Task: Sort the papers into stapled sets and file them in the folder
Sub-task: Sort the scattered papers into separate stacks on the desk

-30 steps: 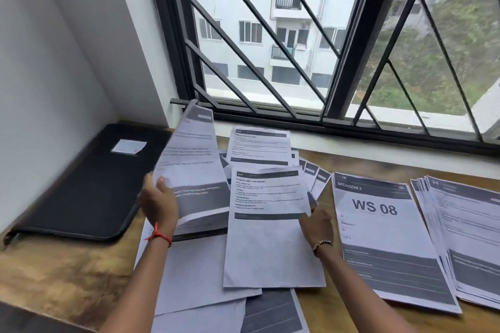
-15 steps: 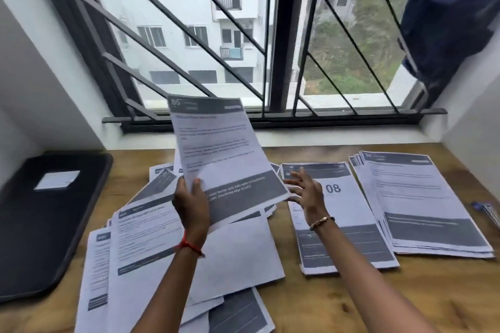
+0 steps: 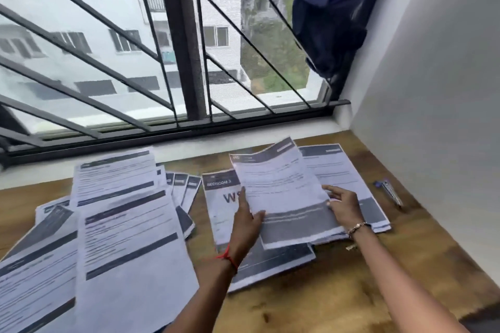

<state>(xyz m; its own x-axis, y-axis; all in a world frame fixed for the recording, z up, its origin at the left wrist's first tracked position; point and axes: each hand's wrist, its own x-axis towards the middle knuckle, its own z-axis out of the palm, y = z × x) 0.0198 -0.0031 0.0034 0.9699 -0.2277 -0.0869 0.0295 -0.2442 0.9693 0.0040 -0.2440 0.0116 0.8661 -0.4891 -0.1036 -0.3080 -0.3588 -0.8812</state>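
Left hand (image 3: 247, 220) pinches the left edge of the held papers (image 3: 284, 192), thumb on top; right hand (image 3: 343, 205) pinches the right edge. The papers hang tilted above the right-hand stack (image 3: 338, 167) near the wall. Best lowered flat, corners squared to that stack; the folder is out of view

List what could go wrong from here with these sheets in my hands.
1. The sheets, held by the left hand and right hand, hang over both the WS stack and the right stack; they might land on the wrong one or straddle both.
2. The left pile is loose and fanned; a brush from an arm could scramble it.
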